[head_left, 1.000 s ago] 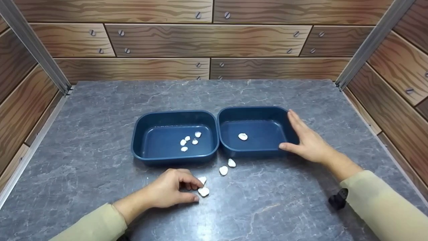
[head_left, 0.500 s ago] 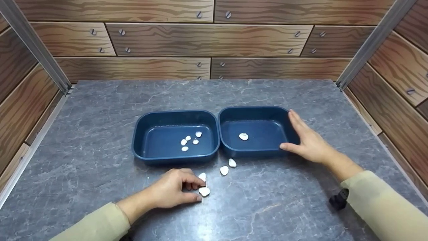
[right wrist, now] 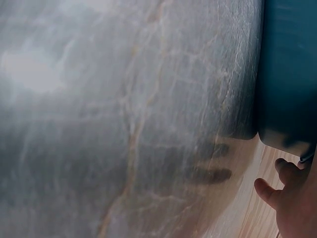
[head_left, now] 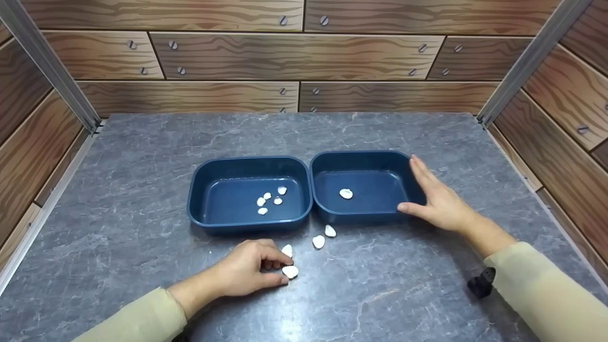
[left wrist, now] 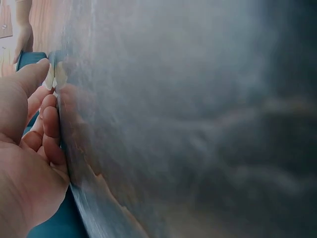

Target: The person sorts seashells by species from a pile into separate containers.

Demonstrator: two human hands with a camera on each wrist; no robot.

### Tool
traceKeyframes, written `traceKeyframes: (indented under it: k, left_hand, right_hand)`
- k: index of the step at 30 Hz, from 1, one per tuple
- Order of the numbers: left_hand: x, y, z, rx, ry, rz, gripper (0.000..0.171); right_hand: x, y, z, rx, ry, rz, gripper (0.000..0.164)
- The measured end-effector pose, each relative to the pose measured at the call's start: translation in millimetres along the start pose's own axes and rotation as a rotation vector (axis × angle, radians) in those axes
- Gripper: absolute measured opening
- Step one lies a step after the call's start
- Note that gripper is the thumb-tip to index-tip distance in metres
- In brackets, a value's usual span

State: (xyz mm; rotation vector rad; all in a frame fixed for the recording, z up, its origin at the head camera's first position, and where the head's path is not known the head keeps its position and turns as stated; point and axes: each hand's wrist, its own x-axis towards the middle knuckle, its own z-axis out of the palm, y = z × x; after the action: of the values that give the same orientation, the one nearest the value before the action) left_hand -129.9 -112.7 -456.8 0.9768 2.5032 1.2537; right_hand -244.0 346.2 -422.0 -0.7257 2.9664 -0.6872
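Note:
In the head view my left hand (head_left: 247, 268) rests low on the table, its thumb and index finger at opposite edges of a white seashell (head_left: 290, 271). The left wrist view shows this seashell (left wrist: 50, 75) between thumb and fingertip, the other fingers curled beneath. Another seashell (head_left: 287, 250) lies just beyond the index finger. My right hand (head_left: 439, 199) spreads over the right end of a blue box (head_left: 361, 216), straight fingers at the far corner and thumb on the front rim. One larger seashell (head_left: 346, 194) lies in this box.
A second blue box (head_left: 247, 225) stands against the first one's left side, with several small seashells (head_left: 261, 202) inside. Two more seashells (head_left: 318, 242) lie on the grey marbled table (head_left: 380, 285) in front of the boxes. Wood-patterned walls (head_left: 304, 57) enclose the table.
My left hand has shifted slightly to the right, its thumb and index finger moving in around the seashell. The right hand and the boxes stay in place.

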Motion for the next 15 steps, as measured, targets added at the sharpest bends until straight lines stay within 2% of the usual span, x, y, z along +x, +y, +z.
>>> traceKeyframes:
  k: [15]
  left_hand:
    - [0.8,-1.0,-0.2,0.012,-0.001,0.006,0.016]
  right_hand:
    - [-0.1,2.2,0.0,-0.012,-0.001,0.002,0.109]
